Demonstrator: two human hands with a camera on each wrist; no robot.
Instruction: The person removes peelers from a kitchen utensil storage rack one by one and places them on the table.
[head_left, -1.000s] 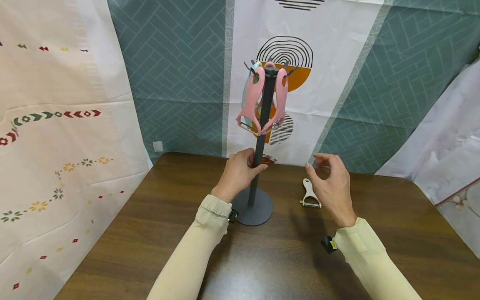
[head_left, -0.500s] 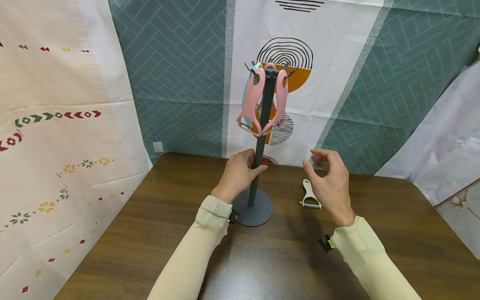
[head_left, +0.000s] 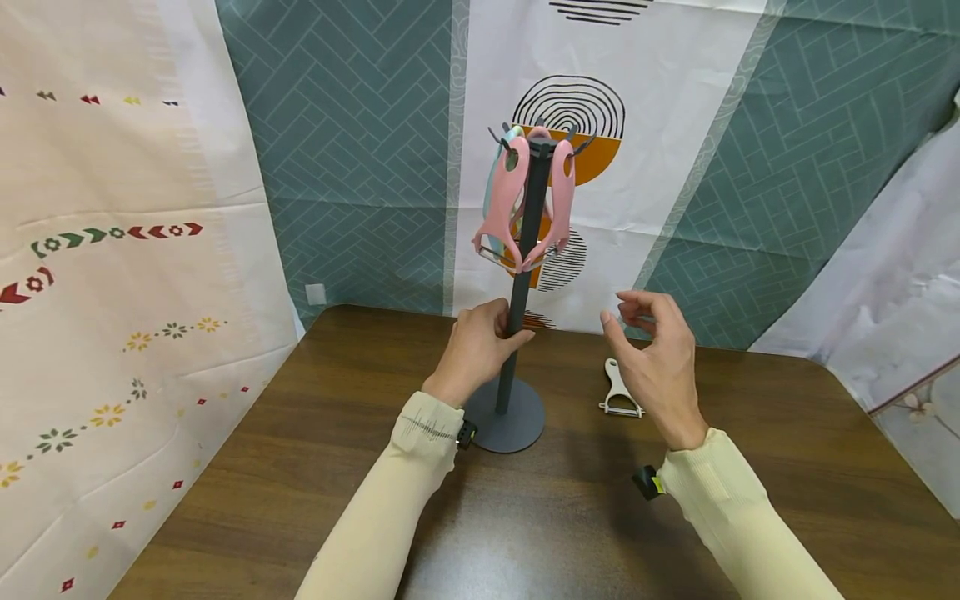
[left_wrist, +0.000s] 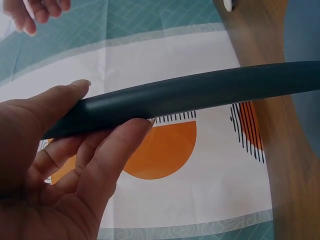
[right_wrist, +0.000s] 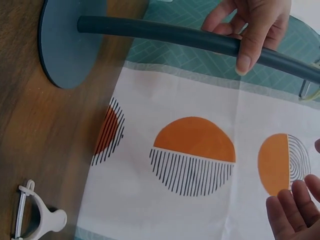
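Observation:
My left hand (head_left: pixel 468 350) holds the dark pole (head_left: pixel 519 304) of an upright rack, thumb on the near side and fingers behind. In the left wrist view its thumb and fingers lie round the pole (left_wrist: pixel 190 92). From hooks at the rack's top hang pink peelers (head_left: pixel 504 204) and a mint peeler (head_left: pixel 491 196), partly hidden behind them. My right hand (head_left: pixel 663 367) is in the air to the right, its fingers bent loosely with nothing between them. Below and beside it a white peeler (head_left: pixel 617 385) lies on the table, untouched; the right wrist view shows this white peeler (right_wrist: pixel 44 215) too.
The rack's round grey base (head_left: pixel 517 433) stands on the brown wooden table (head_left: pixel 360 400). A patterned cloth (head_left: pixel 360 208) hangs behind the table's back edge. Pale cloths hang at the left (head_left: pixel 150 250) and right.
My right hand has drifted slightly up and left, and the gap between its thumb and fingers looks a little wider. The left hand, the rack and the peelers stay put.

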